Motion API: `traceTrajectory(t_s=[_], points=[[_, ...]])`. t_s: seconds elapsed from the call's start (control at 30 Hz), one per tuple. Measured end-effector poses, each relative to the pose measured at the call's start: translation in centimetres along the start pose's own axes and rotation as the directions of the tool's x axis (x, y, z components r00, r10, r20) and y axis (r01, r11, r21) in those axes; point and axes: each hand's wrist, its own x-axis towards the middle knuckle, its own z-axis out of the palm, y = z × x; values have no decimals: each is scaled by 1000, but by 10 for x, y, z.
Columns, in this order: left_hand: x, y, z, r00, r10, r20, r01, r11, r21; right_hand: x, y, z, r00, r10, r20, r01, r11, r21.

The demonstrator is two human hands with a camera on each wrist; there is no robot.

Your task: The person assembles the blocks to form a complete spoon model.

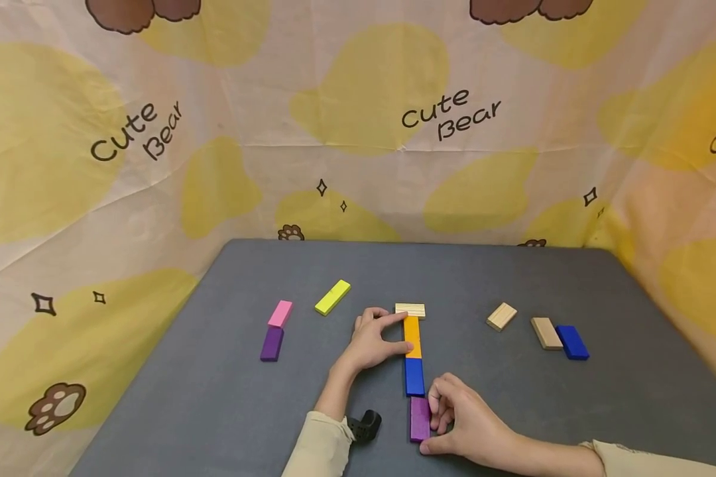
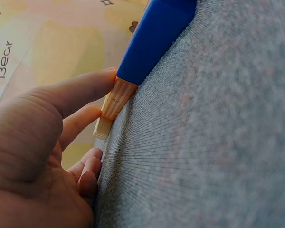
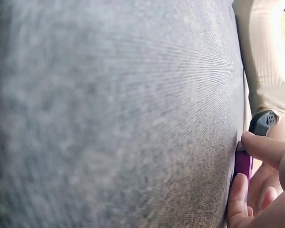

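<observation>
L hand (image 1: 370,343), thumb & index spread apart, touches orange block (image 1: 414,334) at its rt; R hand (image 1: 474,424), curled, grips purple block (image 1: 419,419) at its lt, w/ grey tabletop (image 1: 549,397) stretching rt past loose blue block (image 1: 573,342).

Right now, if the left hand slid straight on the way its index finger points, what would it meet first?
Probably the orange block, which the left hand seems to touch; the pale block at its far end is so close it might be caught too.
</observation>
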Motion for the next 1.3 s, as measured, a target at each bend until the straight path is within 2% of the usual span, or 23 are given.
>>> traceTrajectory(t_s=[0.5,0.77,1.3], points=[[-1,2,0,1000,4,0,-4,1000,-10,5,3,-1,999,-3,50,4,1000,-23],[-1,2,0,1000,4,-1,-4,1000,-3,5,0,1,999,41,25,-41,999,-28],[-2,1,1,1000,2,-7,-2,1000,9,3,2,7,997,72,-34,-72,997,-1]])
